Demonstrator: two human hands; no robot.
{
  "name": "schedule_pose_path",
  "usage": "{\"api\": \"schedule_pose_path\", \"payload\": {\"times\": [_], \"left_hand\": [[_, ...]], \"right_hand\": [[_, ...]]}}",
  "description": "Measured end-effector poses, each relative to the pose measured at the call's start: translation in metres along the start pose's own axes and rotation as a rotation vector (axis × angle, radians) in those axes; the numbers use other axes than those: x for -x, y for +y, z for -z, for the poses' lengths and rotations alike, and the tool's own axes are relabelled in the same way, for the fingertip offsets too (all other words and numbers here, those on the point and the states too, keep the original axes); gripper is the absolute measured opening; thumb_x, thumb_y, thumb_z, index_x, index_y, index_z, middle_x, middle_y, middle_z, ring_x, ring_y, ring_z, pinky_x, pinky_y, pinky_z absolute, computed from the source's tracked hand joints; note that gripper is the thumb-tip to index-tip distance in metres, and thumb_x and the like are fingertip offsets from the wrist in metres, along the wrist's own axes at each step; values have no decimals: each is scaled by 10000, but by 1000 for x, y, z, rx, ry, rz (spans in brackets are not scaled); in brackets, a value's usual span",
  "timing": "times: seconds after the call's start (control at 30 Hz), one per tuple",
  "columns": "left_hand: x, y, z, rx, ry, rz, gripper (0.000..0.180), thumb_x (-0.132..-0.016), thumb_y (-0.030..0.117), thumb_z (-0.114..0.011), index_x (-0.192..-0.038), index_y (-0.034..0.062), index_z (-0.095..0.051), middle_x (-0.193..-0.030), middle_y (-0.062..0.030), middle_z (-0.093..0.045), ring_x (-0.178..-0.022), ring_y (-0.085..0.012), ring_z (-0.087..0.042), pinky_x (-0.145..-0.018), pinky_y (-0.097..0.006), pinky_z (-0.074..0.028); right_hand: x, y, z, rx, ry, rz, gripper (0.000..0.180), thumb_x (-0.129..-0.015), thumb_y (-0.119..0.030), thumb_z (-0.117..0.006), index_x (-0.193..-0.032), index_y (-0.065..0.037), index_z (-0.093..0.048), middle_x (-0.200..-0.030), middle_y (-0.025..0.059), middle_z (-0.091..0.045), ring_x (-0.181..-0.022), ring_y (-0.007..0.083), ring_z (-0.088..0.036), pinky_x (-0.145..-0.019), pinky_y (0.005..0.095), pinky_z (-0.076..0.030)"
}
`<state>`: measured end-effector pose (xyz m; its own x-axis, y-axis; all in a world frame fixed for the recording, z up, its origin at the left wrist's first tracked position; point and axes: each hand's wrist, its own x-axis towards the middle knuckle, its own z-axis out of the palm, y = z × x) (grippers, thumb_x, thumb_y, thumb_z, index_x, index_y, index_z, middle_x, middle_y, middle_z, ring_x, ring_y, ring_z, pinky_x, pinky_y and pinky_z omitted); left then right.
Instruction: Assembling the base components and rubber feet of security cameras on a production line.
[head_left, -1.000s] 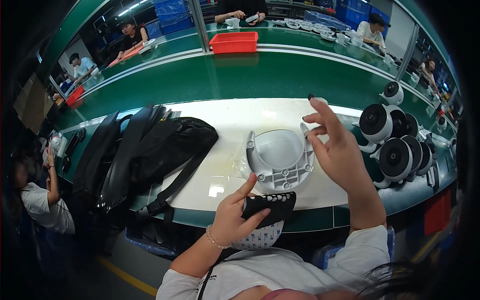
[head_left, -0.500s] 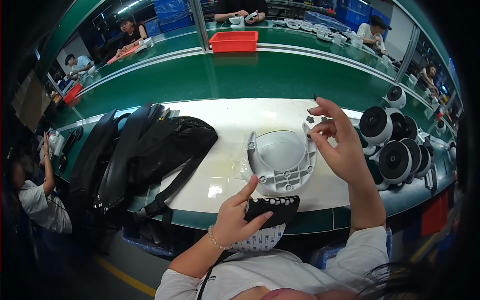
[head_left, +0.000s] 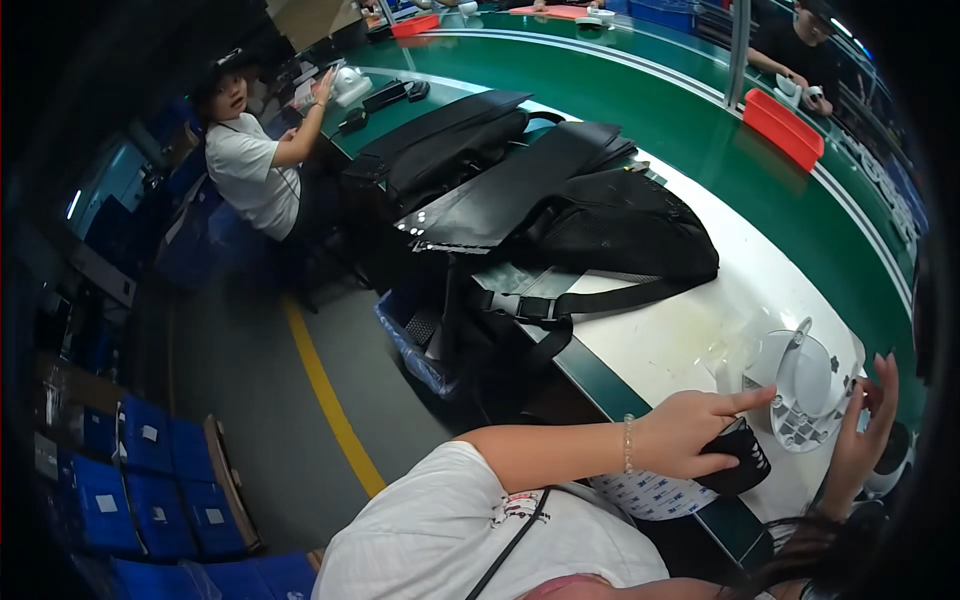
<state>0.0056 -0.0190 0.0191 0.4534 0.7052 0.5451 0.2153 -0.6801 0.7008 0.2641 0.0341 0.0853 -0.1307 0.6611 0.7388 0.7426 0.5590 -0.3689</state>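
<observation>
Head view swinging left since the earlier frame: both hands and the white shell point(head_left: 803, 428) are now sitting toward the lower right, and a co-worker point(head_left: 250, 175) in a white shirt is showing larger at upper left. Shell is lying on the white mat point(head_left: 660, 345) that is covering part of the green surface point(head_left: 736, 528), ribbed side facing up. Left hand point(head_left: 685, 435): grip narrow, thumb and curled fingers holding a black sheet point(head_left: 735, 462) edged with pale dots; index finger is stretching out to the shell's rim. White paper with blue marks point(head_left: 655, 495) is showing just beside the black sheet. Right hand point(head_left: 864, 428) is hovering at the shell's right side, fingers bent; cannot tell whether its grip is pinching anything. Black bag point(head_left: 625, 225) is lying to the left, a buckled strap point(head_left: 630, 295) running alongside. Red tray point(head_left: 783, 130) is standing farther back.
</observation>
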Motion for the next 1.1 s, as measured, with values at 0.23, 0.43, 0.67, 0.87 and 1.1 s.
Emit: {"api": "schedule_pose_path", "payload": {"times": [0.23, 0.43, 0.67, 0.87, 1.1], "left_hand": [[-1, -3, -8, 10, -11, 30, 256, -710, 165, -667, -635, -31, -522, -1418, -111, -330, -651, -266, -520, -635, -345, -440], [-2, -6, -6, -121, 53, -50, 241, -685, 140, -678, -688, -44, -524, -1384, -127, -364, -686, -259, -518, -658, -344, -441], [-4, -5, -9, -155, 61, -39, 261, -686, 148, -686, -670, -55, -522, -1367, -129, -376, -669, -263, -508, -659, -337, -442], [-13, -6, -11, -241, 102, -102, 284, -658, 168, -723, -600, -56, -558, -1187, -217, -523, -605, -282, -544, -603, -368, -453], [-8, -6, -12, -271, 93, -24, 328, -642, 149, -741, -582, -71, -505, -1185, -232, -502, -712, -297, -566, -611, -342, -466]], "right_hand": [[4, 5, -7, 47, 16, 48, 461, -856, 70, -496, -1292, -55, -416, -1226, 85, -518, -812, 120, -526, -735, 244, -428], [-2, -5, -17, 83, 81, 130, 452, -810, 103, -539, -1233, -32, -457, -1182, 98, -532, -821, 148, -563, -706, 261, -442], [-2, -13, -18, 196, 100, 190, 422, -811, 95, -555, -1204, -34, -478, -1200, 130, -527, -843, 178, -572, -681, 275, -458], [-11, -20, -19, 133, 154, 135, 402, -787, 102, -563, -1161, -43, -535, -1150, 124, -558, -920, 208, -588, -708, 269, -497], [-13, -15, -14, -244, 72, 5, 451, -760, 109, -566, -1169, -72, -514, -1043, 99, -545, -804, 142, -588, -675, 238, -463]]}}
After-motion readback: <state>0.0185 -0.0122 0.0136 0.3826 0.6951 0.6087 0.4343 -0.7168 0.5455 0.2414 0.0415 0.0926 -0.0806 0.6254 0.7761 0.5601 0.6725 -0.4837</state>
